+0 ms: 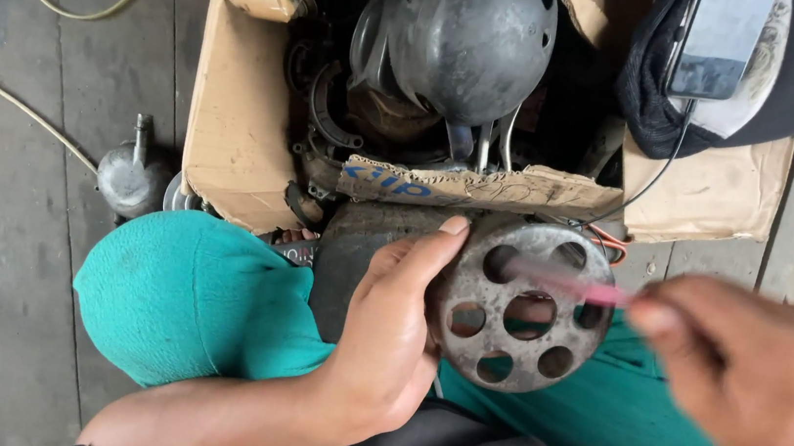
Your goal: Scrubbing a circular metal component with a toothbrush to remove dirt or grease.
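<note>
My left hand (394,323) grips the left rim of a round grey metal disc (524,305) pierced by several round holes, with the thumb along its upper edge. It holds the disc over my lap, above teal trousers (188,294). Blurred at the right, my right hand (757,374) pinches a thin pink stick-like tool (572,286). The tool's tip lies across the disc's face near the central hole.
An open cardboard box (240,128) stands just ahead, holding a dark rounded metal shell (470,39) and other greasy parts. A black cap with a phone (726,41) rests on its right corner. A small metal can (132,175) and a hose (85,13) lie on the plank floor.
</note>
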